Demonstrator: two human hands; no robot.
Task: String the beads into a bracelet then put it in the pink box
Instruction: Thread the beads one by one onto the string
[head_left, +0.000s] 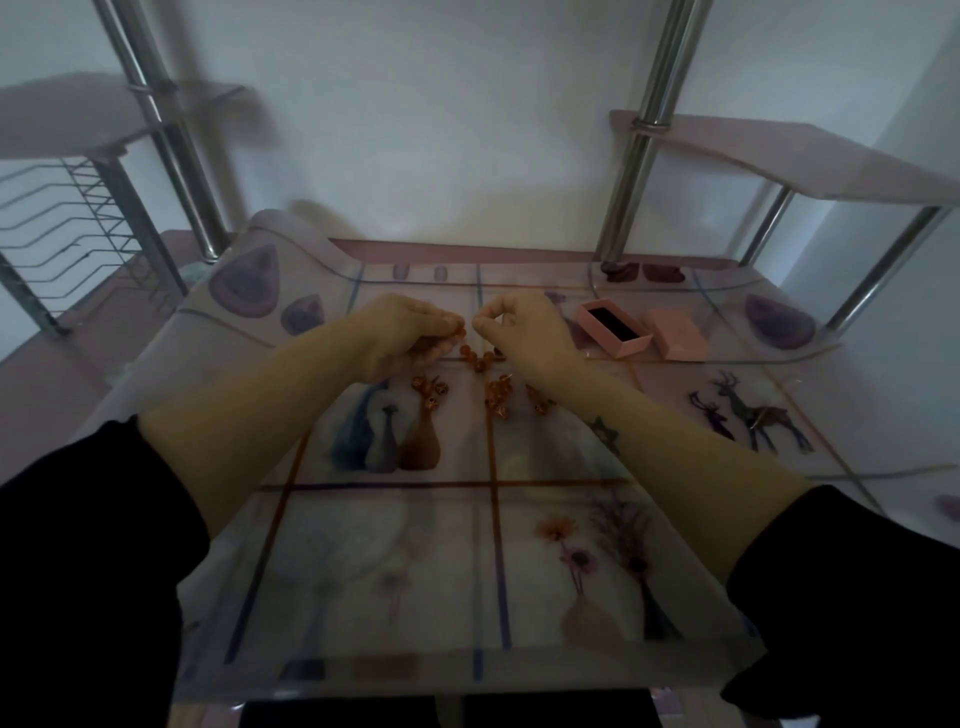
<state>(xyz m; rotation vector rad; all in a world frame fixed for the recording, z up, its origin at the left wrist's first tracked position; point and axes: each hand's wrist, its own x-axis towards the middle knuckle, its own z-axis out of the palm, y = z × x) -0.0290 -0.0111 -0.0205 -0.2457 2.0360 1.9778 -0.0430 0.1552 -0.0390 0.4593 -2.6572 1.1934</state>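
The person wears a black long-sleeved top. The left sleeve (93, 519) ends in a loose, bunched edge well back from the left grip (400, 332), leaving the forearm bare. The right sleeve (852, 597) likewise stops far behind the right grip (524, 332). A small dark star-shaped tattoo (605, 428) marks the right forearm between that grip and the sleeve edge, nearer the grip.

Your left hand (405, 332) curls round beads (460, 326), mid-frame. Your right hand (524, 332) pinches thumb to finger, just beside it.
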